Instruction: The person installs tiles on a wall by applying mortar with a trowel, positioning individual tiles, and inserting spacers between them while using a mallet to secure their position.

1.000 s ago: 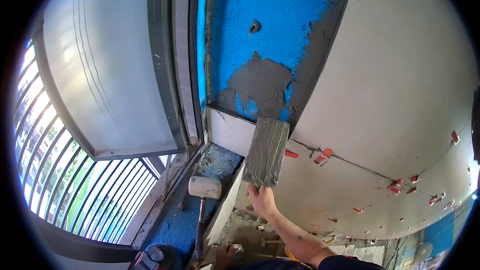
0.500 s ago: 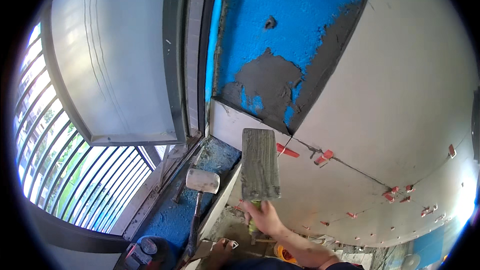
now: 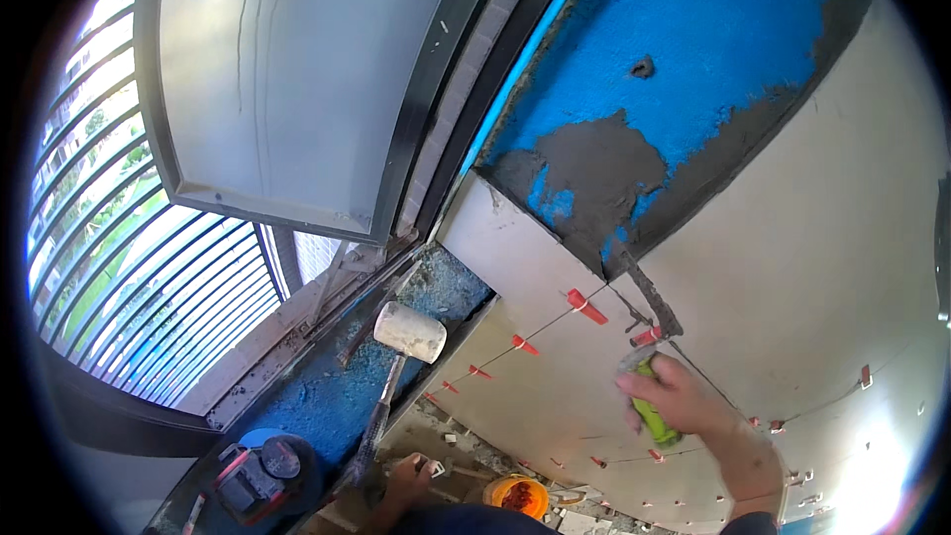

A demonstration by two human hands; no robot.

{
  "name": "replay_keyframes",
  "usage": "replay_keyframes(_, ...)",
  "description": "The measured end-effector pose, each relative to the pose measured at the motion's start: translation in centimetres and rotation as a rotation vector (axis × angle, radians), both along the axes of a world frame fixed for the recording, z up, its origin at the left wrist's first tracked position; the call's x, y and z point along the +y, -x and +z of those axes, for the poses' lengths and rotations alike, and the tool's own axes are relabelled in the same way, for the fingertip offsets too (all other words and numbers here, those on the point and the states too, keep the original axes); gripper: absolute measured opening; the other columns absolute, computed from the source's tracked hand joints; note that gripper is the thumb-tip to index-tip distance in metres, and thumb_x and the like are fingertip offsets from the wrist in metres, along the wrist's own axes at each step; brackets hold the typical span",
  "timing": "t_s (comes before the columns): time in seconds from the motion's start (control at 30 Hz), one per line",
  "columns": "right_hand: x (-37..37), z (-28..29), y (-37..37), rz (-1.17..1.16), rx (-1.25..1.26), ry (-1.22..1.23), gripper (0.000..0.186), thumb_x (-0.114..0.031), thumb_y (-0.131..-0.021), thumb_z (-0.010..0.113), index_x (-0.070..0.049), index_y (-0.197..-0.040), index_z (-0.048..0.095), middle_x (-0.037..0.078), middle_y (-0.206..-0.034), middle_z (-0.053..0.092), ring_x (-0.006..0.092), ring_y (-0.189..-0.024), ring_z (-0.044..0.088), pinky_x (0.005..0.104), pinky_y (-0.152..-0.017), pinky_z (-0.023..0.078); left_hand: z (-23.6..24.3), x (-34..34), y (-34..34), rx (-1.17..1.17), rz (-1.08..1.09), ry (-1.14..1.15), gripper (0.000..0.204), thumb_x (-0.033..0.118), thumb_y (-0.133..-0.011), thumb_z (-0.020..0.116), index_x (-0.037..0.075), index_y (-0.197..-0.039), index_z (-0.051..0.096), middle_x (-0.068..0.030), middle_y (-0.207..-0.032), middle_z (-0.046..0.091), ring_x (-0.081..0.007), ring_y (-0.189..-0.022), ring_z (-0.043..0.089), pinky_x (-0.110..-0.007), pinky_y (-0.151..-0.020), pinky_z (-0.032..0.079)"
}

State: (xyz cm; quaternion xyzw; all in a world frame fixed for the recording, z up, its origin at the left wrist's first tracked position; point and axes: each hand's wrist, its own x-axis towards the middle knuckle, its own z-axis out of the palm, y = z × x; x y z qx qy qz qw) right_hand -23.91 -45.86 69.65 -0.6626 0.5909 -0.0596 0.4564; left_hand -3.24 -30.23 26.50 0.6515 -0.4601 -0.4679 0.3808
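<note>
My right hand (image 3: 679, 396) is closed round the green handle of a plastering trowel (image 3: 653, 295). The mortar-smeared blade shows nearly edge-on, close to the corner where the large pale wall tiles (image 3: 792, 248) meet the grey mortar (image 3: 594, 173) on the blue wall (image 3: 684, 20). Whether the blade touches the tile I cannot tell. Low in the view, my left hand (image 3: 404, 483) is closed on a small white plastic piece (image 3: 434, 468), which looks like a tile levelling clip. Red levelling wedges (image 3: 586, 306) sit along the tile joints.
A white-headed mallet (image 3: 409, 332) rests on the blue window ledge (image 3: 307, 391), beside a black-and-red device (image 3: 260, 476). Below stands an orange bucket (image 3: 535, 497) holding red pieces. The framed window panel (image 3: 287, 79) and barred opening (image 3: 158, 287) lie to the left.
My right hand has moved right, and the trowel has turned from showing its broad face to nearly edge-on. The view has shifted and tilted, bringing more of the bucket and left hand into sight.
</note>
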Motion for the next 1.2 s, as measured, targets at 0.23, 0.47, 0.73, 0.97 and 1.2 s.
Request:
replay_keyframes(0.23, 1.6, 0.8, -4.2, -0.407, 0.045, -0.174, 0.023, -0.022, -0.094, 0.057, -0.002, -0.104, 0.051, 0.007, -0.077, 0.059, 0.0148, -0.067, 0.061, 0.0298, -0.056, 0.049, 0.0, -0.8, 0.7, 0.118, 0.037, -0.021, 0.03, 0.031, -0.087, 0.062, 0.002, -0.085, 0.064, -0.0151, -0.077, 0.066, -0.027, -0.072, 0.065, -0.038, -0.067, 0.049)
replay_keyframes(0.47, 1.2, -9.6, -5.8, -0.5, -0.563, -0.078, 0.023, -0.012, -0.089, 0.062, -0.002, -0.106, 0.049, 0.008, -0.085, 0.058, 0.0178, -0.073, 0.061, 0.0314, -0.061, 0.052, -1.0, -1.4, 2.0, 0.119, -0.01, 0.021, 0.032, 0.033, -0.086, 0.063, 0.001, -0.089, 0.064, -0.0144, -0.077, 0.066, -0.0245, -0.072, 0.065, -0.036, -0.068, 0.049)
replay_keyframes(0.73, -0.8, -10.7, -10.3, -0.565, -1.142, -0.468, 0.022, -0.025, -0.097, 0.051, -0.005, -0.101, 0.044, 0.008, -0.081, 0.053, 0.0203, -0.075, 0.055, 0.035, -0.071, 0.047, -4.5, -0.4, -1.2, 0.034, -0.007, -0.033, 0.031, 0.033, -0.087, 0.062, 0.001, -0.088, 0.063, -0.0139, -0.076, 0.066, -0.0238, -0.072, 0.065, -0.037, -0.069, 0.049)
replay_keyframes(0.97, -1.1, -11.0, -11.1, -0.596, -1.624, -0.731, 0.018, -0.019, -0.097, 0.047, -0.006, -0.086, 0.044, 0.005, -0.076, 0.048, 0.0183, -0.071, 0.049, 0.0338, -0.069, 0.047, 0.8, 0.1, -1.3, 0.091, 0.018, -0.041, 0.031, 0.032, -0.09, 0.06, 0.002, -0.084, 0.063, -0.0084, -0.07, 0.064, -0.0163, -0.066, 0.06, -0.035, -0.062, 0.047)
replay_keyframes(1.2, 3.6, -8.3, -12.2, -0.647, -1.355, -0.501, 0.017, -0.02, -0.096, 0.048, -0.005, -0.088, 0.047, 0.003, -0.074, 0.048, 0.0136, -0.066, 0.048, 0.03, -0.064, 0.045, -1.9, 1.2, -2.1, 0.068, 0.063, -0.08, 0.032, 0.032, -0.089, 0.061, 0.0, -0.085, 0.062, -0.0115, -0.069, 0.064, -0.0201, -0.063, 0.062, -0.035, -0.06, 0.048)
